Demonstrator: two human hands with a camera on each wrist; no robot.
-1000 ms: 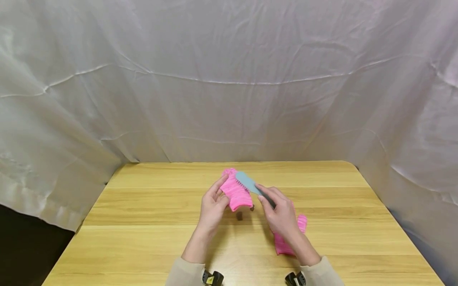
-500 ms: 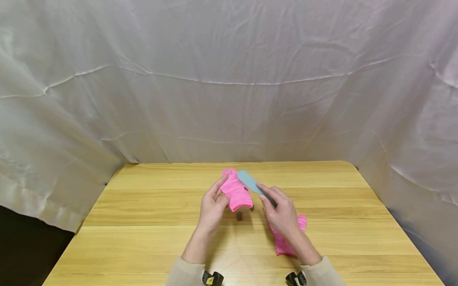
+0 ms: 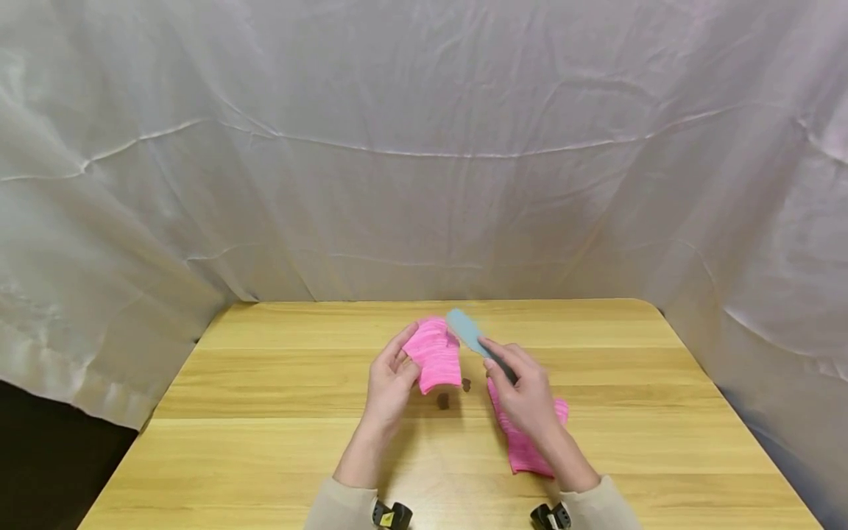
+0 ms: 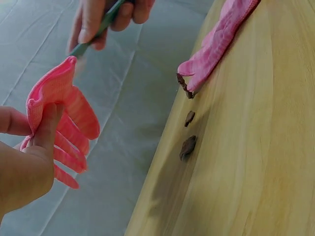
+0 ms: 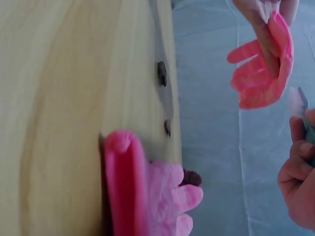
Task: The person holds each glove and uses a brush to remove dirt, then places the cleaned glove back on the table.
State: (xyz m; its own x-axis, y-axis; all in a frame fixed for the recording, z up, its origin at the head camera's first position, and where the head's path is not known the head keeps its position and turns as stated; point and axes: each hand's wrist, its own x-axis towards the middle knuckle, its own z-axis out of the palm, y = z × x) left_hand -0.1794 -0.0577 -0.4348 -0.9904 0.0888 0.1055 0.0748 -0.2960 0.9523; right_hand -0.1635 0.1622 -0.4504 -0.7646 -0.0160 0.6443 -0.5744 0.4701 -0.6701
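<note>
A pink knit glove (image 3: 433, 357) is raised above the table in my left hand (image 3: 389, 383). My left thumb reaches into its cuff, as the left wrist view shows, and the glove's fingers (image 4: 78, 115) dangle. My right hand (image 3: 526, 390) grips the dark handle of a blue-grey brush (image 3: 467, 331). The brush head is at the glove's right edge; in the right wrist view a narrow gap seems to part them, and the bristles are blurred. A second pink glove (image 3: 530, 453) lies on the table, partly hidden under my right hand and forearm.
Dark brown clumps lie on the wooden table (image 3: 265, 456): a larger one (image 3: 442, 401) and a smaller one (image 3: 467, 384). Another dark piece (image 4: 184, 86) sits by the second glove's fingers. A grey cloth curtain (image 3: 424, 206) hangs behind the table and along its sides.
The brush has moved up and right, from lying over the held glove to its edge. The held glove has shifted slightly left and turned. The second glove and the clumps stayed put.
</note>
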